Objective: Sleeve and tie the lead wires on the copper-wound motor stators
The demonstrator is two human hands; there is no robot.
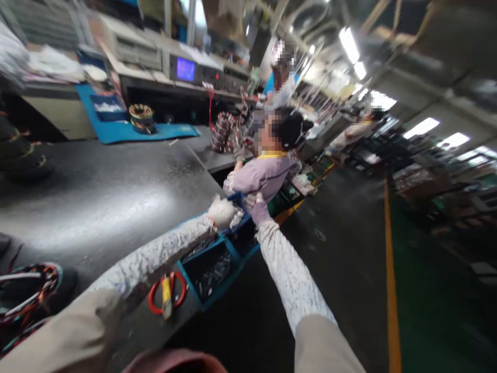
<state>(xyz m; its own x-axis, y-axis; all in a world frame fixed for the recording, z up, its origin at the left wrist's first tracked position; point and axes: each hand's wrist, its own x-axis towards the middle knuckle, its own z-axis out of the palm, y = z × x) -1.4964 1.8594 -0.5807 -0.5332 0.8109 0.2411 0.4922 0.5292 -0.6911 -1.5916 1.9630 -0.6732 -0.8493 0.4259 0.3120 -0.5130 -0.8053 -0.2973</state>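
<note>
Both hands reach out ahead to a blue parts bin (pixel 244 224) at the bench edge. My left hand (pixel 222 212), in a whitish glove, is closed at its left side; its fingertips are blurred. My right hand (pixel 257 208), in a greyish glove, curls its fingers over the right side of the same bin. Closer to me is another blue bin (pixel 233 247) with small dark parts in it. Beside that bin lie a red-handled tool (pixel 179 290) and a yellow-handled tool (pixel 166 292), apart from both hands.
A co-worker (pixel 267 171) sits just beyond the bins. Wound copper coils (pixel 142 118) rest on a blue mat (pixel 112 132) at the back of the dark bench (pixel 116 176). A wired coil assembly (pixel 34 290) lies at the near left. An aisle with a yellow line (pixel 391 290) runs on the right.
</note>
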